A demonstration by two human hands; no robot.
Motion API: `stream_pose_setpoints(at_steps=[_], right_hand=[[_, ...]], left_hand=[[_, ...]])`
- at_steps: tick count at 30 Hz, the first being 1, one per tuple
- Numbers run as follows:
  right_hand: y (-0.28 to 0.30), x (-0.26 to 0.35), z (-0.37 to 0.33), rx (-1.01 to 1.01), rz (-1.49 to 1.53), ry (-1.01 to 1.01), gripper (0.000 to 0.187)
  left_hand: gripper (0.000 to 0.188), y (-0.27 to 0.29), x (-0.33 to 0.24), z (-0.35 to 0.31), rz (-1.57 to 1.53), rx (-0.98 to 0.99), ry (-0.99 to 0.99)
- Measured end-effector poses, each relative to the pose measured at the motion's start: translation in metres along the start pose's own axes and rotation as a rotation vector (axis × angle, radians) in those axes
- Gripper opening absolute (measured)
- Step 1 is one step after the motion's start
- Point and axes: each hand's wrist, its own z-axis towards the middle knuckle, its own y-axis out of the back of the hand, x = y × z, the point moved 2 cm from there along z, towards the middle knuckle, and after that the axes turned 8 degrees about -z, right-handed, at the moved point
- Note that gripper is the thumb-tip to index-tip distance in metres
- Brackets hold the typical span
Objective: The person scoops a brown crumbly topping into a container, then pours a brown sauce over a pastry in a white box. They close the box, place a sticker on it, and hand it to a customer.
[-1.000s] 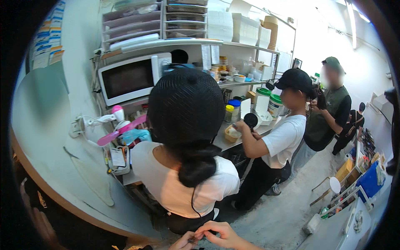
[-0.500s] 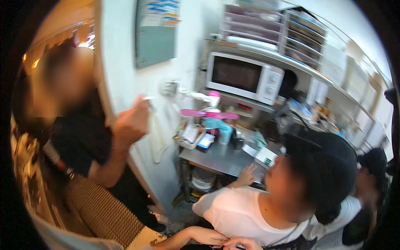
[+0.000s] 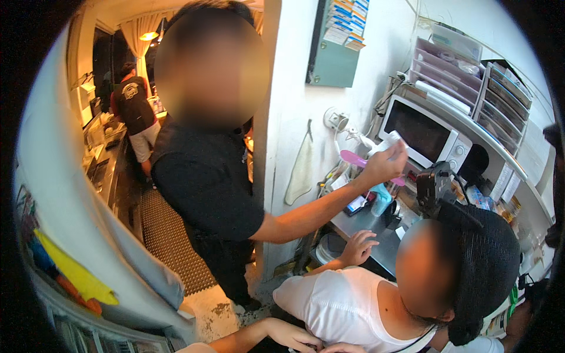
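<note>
My left hand (image 3: 294, 336) comes in at the lower edge, its fingers bent and drawn together beside my right hand (image 3: 343, 348). What the left fingers hold, if anything, does not show. Only the top of the right hand is in the picture, and its fingers are cut off. Just beyond both hands is a person in a white shirt (image 3: 335, 297) and black cap, with one hand (image 3: 358, 248) raised, fingers bent. From the left, a person in black (image 3: 206, 176) stretches an arm across, holding up a small white piece (image 3: 385, 143), perhaps paper.
A steel table (image 3: 368, 226) bears a phone, a light-blue cup and other small items. Above it are a white microwave (image 3: 418, 132), a pink-bladed fan (image 3: 353, 157) and drawer units (image 3: 447, 82). A cloth (image 3: 300, 170) hangs on the wall. Another person (image 3: 135, 106) stands down the passage.
The view has swung left, showing more of the passage. The person in black has come closer and extended an arm rightward with the white piece. My hands stay low and close together.
</note>
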Motion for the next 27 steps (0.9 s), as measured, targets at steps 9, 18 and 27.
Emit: stream_pose_setpoints(at_steps=[9,18,27], right_hand=[[-0.061,0.032,-0.026,-0.256,-0.289,0.086,0.015],[-0.085,0.020,-0.074,-0.361,-0.256,0.000,0.010],[-0.067,0.036,-0.156,-0.574,-0.392,0.049,0.012]], left_hand=[[0.028,-0.091,0.006,0.001,-0.377,-0.202,-0.031],[0.040,-0.129,0.004,0.024,-0.425,-0.218,-0.053],[0.050,-0.137,-0.032,0.099,-0.126,-0.064,0.096]])
